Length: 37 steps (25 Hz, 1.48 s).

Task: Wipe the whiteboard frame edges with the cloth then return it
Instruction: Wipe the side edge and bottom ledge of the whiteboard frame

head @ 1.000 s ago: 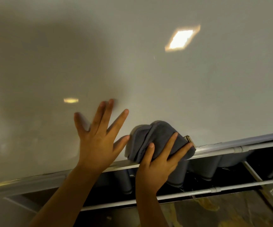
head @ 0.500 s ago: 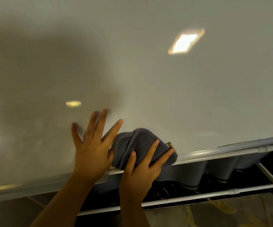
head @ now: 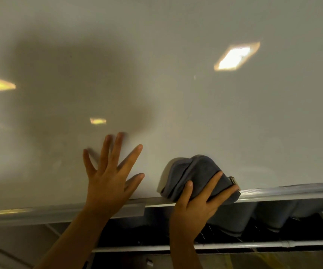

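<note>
My right hand (head: 193, 206) presses grey cloth (head: 195, 175) on whiteboard's bottom frame edge (head: 284, 192); left hand (head: 108, 181) flat on board (head: 176, 94).

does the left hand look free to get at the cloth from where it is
Probably yes: the left hand lies open on the whiteboard, and bare board separates it from the cloth. Only the right hand pressing the cloth occupies its lower side.

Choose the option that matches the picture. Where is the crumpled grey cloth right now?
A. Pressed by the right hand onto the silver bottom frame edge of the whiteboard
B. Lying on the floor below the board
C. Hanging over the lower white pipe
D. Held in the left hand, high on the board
A: the right hand presses the crumpled grey cloth onto the silver bottom frame edge, while the left hand lies spread and empty on the whiteboard.
</note>
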### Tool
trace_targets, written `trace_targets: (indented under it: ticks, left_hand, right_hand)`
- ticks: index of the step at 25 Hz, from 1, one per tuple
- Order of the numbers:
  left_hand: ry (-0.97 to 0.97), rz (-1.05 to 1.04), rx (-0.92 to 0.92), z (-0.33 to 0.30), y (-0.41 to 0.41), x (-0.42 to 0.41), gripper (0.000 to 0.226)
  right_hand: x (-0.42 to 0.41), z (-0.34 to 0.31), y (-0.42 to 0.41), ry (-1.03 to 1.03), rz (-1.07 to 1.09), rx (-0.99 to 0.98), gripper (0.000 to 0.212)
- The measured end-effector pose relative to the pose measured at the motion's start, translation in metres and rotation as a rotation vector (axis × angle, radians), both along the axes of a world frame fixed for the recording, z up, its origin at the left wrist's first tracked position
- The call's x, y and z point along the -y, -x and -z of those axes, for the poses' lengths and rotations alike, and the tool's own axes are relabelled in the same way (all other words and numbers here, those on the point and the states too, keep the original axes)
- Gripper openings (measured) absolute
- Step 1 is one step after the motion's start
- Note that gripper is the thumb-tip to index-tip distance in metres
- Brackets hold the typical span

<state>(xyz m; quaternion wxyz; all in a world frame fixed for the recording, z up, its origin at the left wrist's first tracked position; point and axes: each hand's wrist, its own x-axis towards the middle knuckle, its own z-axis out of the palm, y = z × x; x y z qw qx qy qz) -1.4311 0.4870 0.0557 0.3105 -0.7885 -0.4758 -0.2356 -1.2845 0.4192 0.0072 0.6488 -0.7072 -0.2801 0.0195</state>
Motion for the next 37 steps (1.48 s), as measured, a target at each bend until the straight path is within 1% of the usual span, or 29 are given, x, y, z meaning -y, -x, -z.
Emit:
trace_targets:
  ticks: [5, 12, 17, 20, 22, 24, 30, 34, 37]
  left_hand:
    - [-0.054, 0.075, -0.026, 0.004, 0.019, -0.014, 0.067]
    - [-0.140, 0.148, -0.098, 0.004, 0.059, -0.036, 0.061]
    - [-0.182, 0.155, -0.074, 0.008, 0.083, -0.049, 0.067]
    - [-0.178, 0.160, -0.053, 0.009, 0.098, -0.053, 0.066]
    - [-0.168, 0.152, -0.041, 0.010, 0.106, -0.055, 0.062]
    - [-0.173, 0.157, -0.034, 0.011, 0.113, -0.056, 0.058]
    - [-0.130, 0.156, 0.016, 0.007, 0.133, -0.057, 0.054]
    - [-0.087, 0.158, 0.023, 0.005, 0.145, -0.057, 0.054]
    - [-0.053, 0.154, 0.041, 0.006, 0.154, -0.056, 0.054]
  right_hand:
    - [-0.009, 0.003, 0.044, 0.004, -0.060, 0.023, 0.065]
    - [-0.021, 0.004, 0.092, 0.121, -0.130, 0.034, 0.068]
    - [-0.023, 0.000, 0.103, 0.177, -0.111, 0.050, 0.071]
    - [-0.022, -0.001, 0.110, 0.290, -0.089, 0.129, 0.073]
    - [-0.021, -0.003, 0.117, 0.386, -0.059, 0.205, 0.072]
    - [-0.022, -0.003, 0.124, 0.437, -0.032, 0.266, 0.072]
    - [-0.022, -0.001, 0.137, 0.565, 0.056, 0.330, 0.070]
    - [-0.023, -0.002, 0.146, 0.607, 0.052, 0.362, 0.073]
    - [-0.022, -0.005, 0.147, 0.581, 0.033, 0.479, 0.069]
